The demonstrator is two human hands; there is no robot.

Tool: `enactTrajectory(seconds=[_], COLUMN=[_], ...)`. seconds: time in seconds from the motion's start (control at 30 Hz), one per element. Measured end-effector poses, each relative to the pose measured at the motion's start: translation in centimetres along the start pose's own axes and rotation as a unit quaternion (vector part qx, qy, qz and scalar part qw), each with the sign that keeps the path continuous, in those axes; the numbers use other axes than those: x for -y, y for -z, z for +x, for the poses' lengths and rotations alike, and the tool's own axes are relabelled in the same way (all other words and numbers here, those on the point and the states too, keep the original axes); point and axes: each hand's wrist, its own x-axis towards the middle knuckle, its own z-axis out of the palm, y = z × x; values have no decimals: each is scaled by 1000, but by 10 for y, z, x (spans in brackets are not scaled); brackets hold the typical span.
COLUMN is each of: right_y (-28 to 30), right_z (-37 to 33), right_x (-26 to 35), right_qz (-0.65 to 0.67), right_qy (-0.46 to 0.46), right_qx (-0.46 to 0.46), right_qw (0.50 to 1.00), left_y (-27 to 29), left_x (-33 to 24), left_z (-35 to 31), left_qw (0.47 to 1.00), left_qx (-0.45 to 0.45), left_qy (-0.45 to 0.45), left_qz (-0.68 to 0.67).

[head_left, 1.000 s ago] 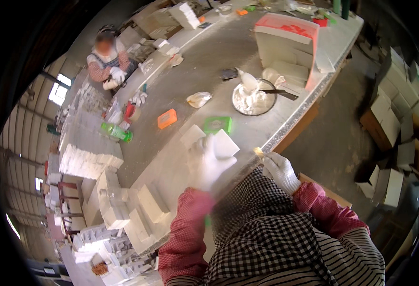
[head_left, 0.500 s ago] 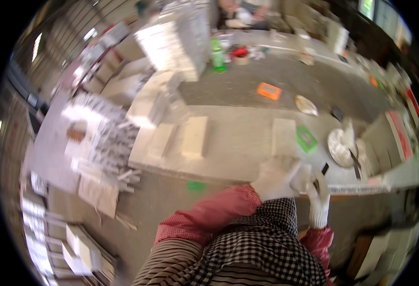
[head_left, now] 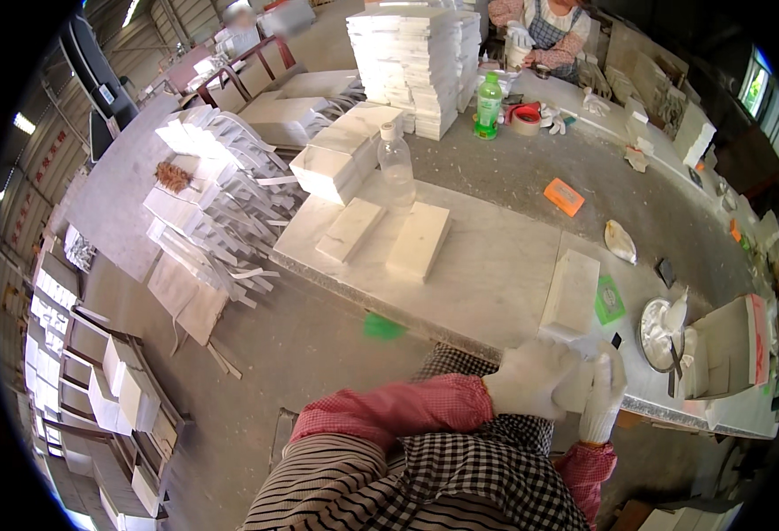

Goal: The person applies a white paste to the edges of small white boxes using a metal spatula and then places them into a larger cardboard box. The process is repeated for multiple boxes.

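Observation:
My left hand (head_left: 531,379), in a white glove, is closed at the near edge of the marble-topped table. Close to its right, my gloved right hand (head_left: 604,396) has its fingers bent. Between them shows a small white tile (head_left: 573,387), gripped from both sides and partly hidden by the gloves. A small black piece (head_left: 617,340) is just beyond the right fingertips; whether it touches them I cannot tell. Ahead lie a white tile stack (head_left: 572,294) and a green box (head_left: 610,301). To the right is a round dish (head_left: 653,329) of white paste with a dark-bladed tool (head_left: 675,358).
Two pale blocks (head_left: 419,241) lie left on the marble slab (head_left: 487,257), near a clear bottle (head_left: 396,164). Tall tile stacks (head_left: 407,66) and a green bottle (head_left: 488,106) stand farther back. A white carton (head_left: 728,345) is at right. A co-worker (head_left: 549,40) sits across.
The view has swung left and sharpened, so the table things appear shifted right and lower. Both hands stay together around the white tile.

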Motion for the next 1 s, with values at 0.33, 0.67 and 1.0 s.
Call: enactTrajectory(seconds=[0.33,0.67,1.0], right_y=[29,16,15], right_z=[-18,-38,-34], right_x=[-34,-40,-35], right_qz=[40,4,-7], right_qy=[-79,-87,-68], right_qx=[9,-11,25], right_qw=[996,996,997], left_y=[142,232,185], left_x=[128,235,275], left_z=[-27,-73,-54], left_qw=[877,807,758], left_qx=[-352,-214,-301], left_qy=[239,494,389], left_qz=[221,244,428])
